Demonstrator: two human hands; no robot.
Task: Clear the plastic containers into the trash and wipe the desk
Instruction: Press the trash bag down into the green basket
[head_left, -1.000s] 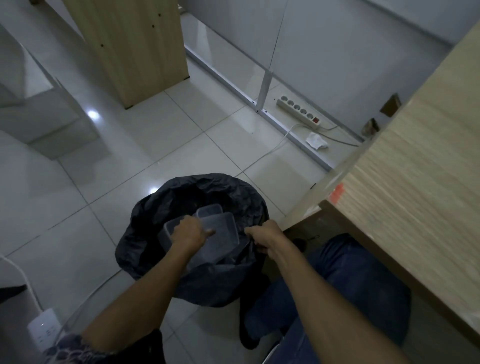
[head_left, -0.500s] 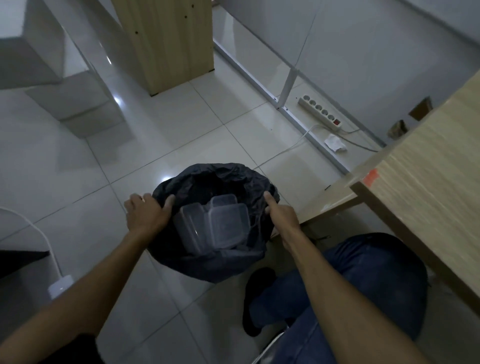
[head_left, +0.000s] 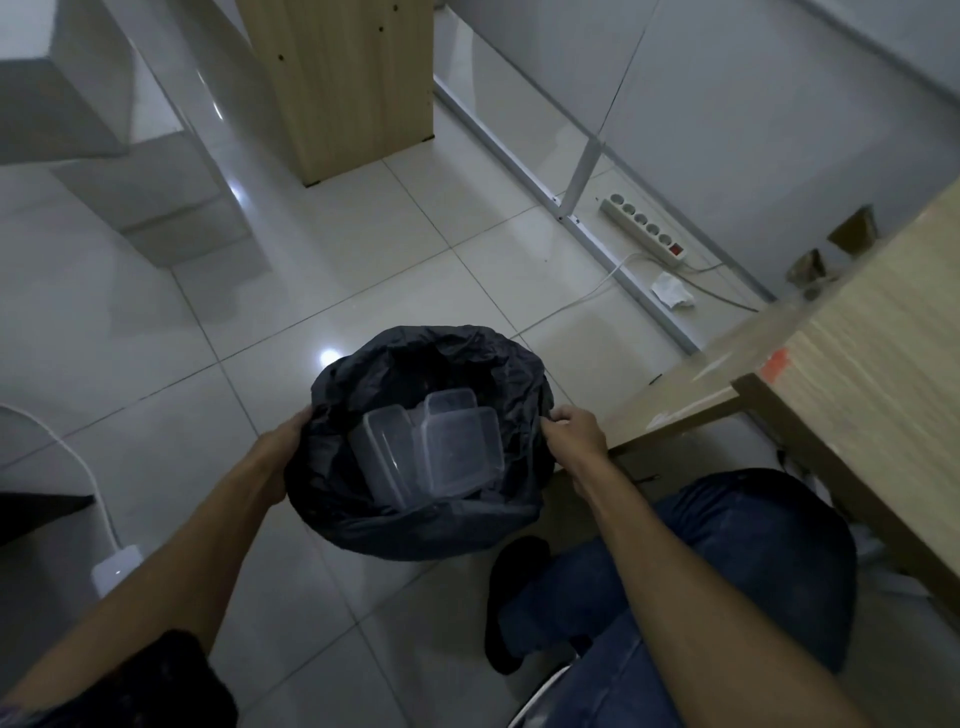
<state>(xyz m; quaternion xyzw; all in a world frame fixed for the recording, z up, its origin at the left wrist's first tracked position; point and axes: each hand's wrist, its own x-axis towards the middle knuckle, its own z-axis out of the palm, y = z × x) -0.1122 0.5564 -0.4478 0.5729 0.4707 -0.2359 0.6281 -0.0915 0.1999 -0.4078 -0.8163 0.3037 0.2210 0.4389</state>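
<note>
Pale floor tiles (head_left: 363, 270) fill the frame; at centre a black trash bag (head_left: 415, 525) holds the clear plastic containers (head_left: 431, 452). Left hand (head_left: 283, 457) and right hand (head_left: 574, 434) each have fingers closed on its rim. Tabletop (head_left: 893, 374) at right.

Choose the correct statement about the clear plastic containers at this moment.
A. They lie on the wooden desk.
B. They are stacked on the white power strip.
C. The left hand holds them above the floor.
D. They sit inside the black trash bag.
D: the clear plastic containers rest inside the black trash bag, while the left hand and the right hand hold only the bag's rim.
</note>
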